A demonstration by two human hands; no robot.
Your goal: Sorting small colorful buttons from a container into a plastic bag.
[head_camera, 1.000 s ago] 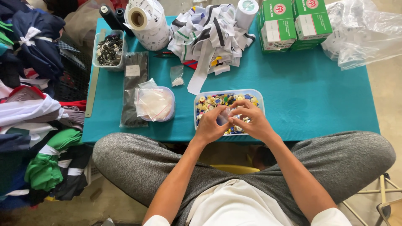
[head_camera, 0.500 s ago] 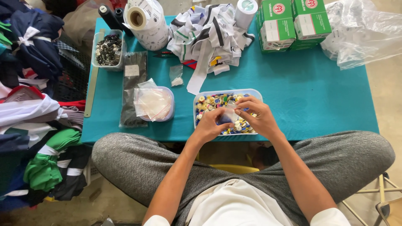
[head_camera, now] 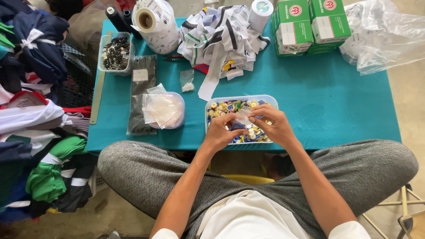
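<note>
Left hand (head_camera: 220, 132) and right hand (head_camera: 273, 125) pinching small clear bag (head_camera: 241, 119) over button tray (head_camera: 212, 101); flimsy, slippery, best held at edges.

On your teal desk (head_camera: 336, 102) you see green boxes (head_camera: 310, 24) at the far edge, a crumpled plastic sheet (head_camera: 385, 35) beside them, a heap of striped fabric strips (head_camera: 221, 37), and a tub of dark pieces (head_camera: 116, 54) far left.
</note>
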